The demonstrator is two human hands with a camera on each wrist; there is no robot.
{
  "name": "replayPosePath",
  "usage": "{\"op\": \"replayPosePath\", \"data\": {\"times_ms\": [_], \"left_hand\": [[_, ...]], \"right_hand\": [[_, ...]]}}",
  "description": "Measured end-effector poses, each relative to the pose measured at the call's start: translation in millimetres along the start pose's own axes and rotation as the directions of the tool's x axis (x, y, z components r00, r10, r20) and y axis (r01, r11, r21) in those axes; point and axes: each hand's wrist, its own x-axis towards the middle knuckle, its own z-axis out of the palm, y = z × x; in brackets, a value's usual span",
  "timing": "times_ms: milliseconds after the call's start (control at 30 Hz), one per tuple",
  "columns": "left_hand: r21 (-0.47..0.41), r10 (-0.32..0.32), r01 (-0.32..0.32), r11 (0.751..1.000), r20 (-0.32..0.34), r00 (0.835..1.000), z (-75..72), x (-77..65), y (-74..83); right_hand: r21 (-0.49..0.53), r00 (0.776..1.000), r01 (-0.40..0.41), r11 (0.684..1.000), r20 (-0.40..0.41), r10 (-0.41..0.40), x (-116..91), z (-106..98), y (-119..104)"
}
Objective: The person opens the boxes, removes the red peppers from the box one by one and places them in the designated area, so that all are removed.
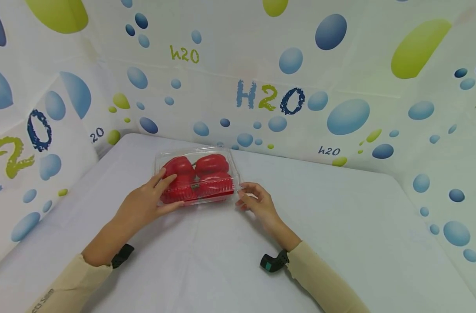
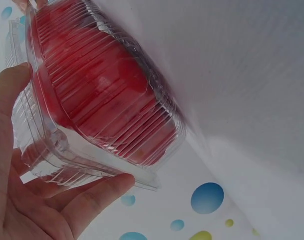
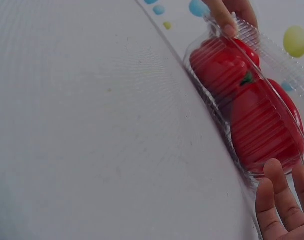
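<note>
A clear ribbed rectangular plastic box (image 1: 175,153) sits on a table covered with smooth white cloth (image 1: 332,208), between a person's two bare hands. Inside the box are four glossy, rounded red peppers (image 1: 212,164); a green stem shows between two of them in the right wrist view.

The left hand (image 1: 144,198) grips the box's left end, its fingers spread over the top and its thumb lying along the near edge. The right hand (image 1: 261,204) is at the box's near right corner, its fingers bent and a little apart, the tips at the rim; whether they pinch the plastic, I cannot tell.

On the near side of the box, both forearms reach in from beige long sleeves (image 1: 325,278), and a black wrist-worn device (image 1: 274,261) shows under the right wrist, with another black device (image 1: 123,255) under the left. Behind the box rises a white printed backdrop (image 1: 206,91) with blue and lime-green oval drops and "H2O" lettering, which also runs along both sides.
</note>
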Motion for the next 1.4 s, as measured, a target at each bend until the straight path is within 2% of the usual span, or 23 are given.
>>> {"op": "replayPosePath", "data": {"times_ms": [333, 667, 933, 1167, 1267, 1400], "left_hand": [[-0.039, 0.008, -0.006, 0.999, 0.059, 0.998, -5.5, -1.8, -2.5], [-0.087, 0.036, -0.029, 0.996, 0.08, 0.996, -11.1, -3.4, -6.3], [-0.118, 0.084, -0.073, 0.99, 0.089, 0.992, -14.8, -4.0, -10.7], [-0.126, 0.082, -0.068, 0.99, 0.103, 0.991, -16.5, -5.8, -11.9], [-0.136, 0.095, -0.086, 0.987, 0.066, 0.993, -16.1, -7.3, -13.6], [-0.133, 0.145, -0.15, 0.98, -0.046, 0.988, -13.2, -10.0, -17.6]], "right_hand": [[-0.004, 0.999, 0.009, 1.0, 0.046, -0.009, 0.1, -2.3, 1.4], [-0.009, 0.997, 0.041, 0.999, 0.072, -0.04, 0.9, -4.4, 1.4], [-0.007, 0.993, 0.074, 0.997, 0.093, -0.073, 2.4, -5.6, 3.9], [-0.001, 0.991, 0.085, 0.996, 0.103, -0.084, 2.1, -5.6, 3.2], [0.002, 0.991, 0.082, 0.997, 0.103, -0.082, 2.2, -5.5, 3.1], [0.002, 0.993, 0.071, 0.997, 0.092, -0.071, 2.5, -5.4, 3.0]]}}
